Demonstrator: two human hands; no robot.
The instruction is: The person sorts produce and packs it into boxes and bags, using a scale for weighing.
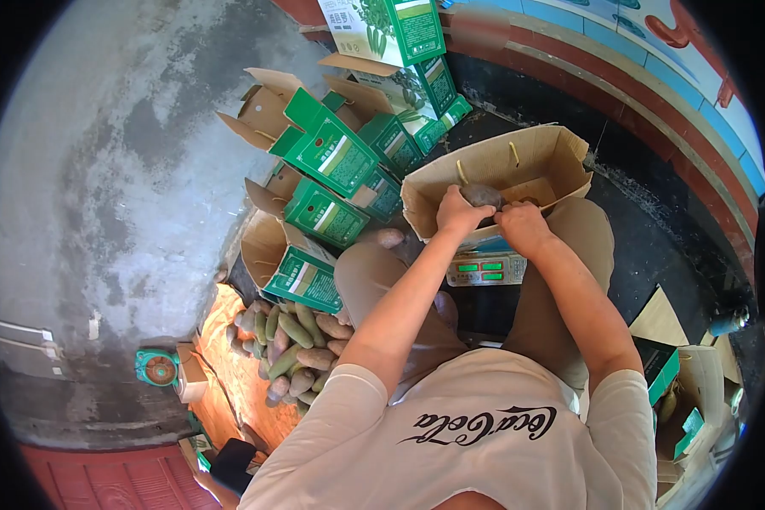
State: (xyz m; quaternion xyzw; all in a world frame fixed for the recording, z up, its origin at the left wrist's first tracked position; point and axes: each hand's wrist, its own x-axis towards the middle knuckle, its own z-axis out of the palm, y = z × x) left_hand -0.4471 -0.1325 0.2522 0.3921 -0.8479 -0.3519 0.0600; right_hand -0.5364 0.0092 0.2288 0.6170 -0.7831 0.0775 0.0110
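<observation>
Both my hands are at the near side of an open cardboard box (pixel 561 161) with yellow string handles. My left hand (pixel 462 212) is closed around a dusty brown radish (pixel 482 196) just inside the box. Closed against the same radish's right end is my right hand (pixel 523 228), its fingertips partly hidden. Under the box, between my knees, stands a scale (pixel 487 269) with lit green displays.
Several open green-and-white boxes (pixel 331 161) are stacked at the left. Brown and green radishes (pixel 293 340) lie heaped on an orange sheet (pixel 217 365). A teal fan (pixel 157 368) stands by the wall. Another open box (pixel 697 382) holds produce at my right.
</observation>
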